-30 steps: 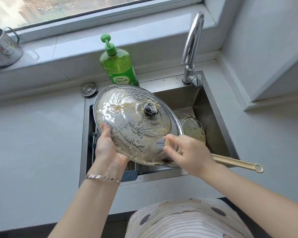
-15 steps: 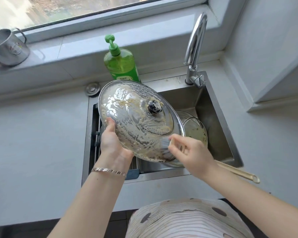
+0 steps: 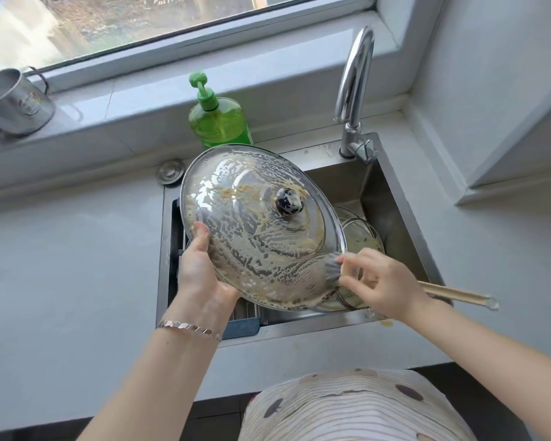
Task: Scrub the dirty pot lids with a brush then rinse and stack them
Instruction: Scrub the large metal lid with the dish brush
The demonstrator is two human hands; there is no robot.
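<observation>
A large steel pot lid (image 3: 255, 224) with a dark knob, smeared with brownish suds, is held tilted over the sink (image 3: 404, 198). My left hand (image 3: 201, 275) grips its lower left rim, thumb on top. My right hand (image 3: 382, 284) holds a long-handled brush (image 3: 455, 294), whose grey bristles press on the lid's lower right edge. Behind the big lid, smaller glass lids (image 3: 360, 233) stand dirty in the sink, partly hidden.
A green soap bottle (image 3: 218, 119) stands behind the sink, a chrome tap (image 3: 353, 90) at its back right. A metal mug (image 3: 13, 103) sits on the windowsill. A round metal cap (image 3: 171, 171) lies at the sink's back left corner. A rack (image 3: 245, 316) spans the sink's left side.
The brush has slid from the lid's lower face to its lower right rim. The lid has tilted a little more upright and turned in my left hand.
</observation>
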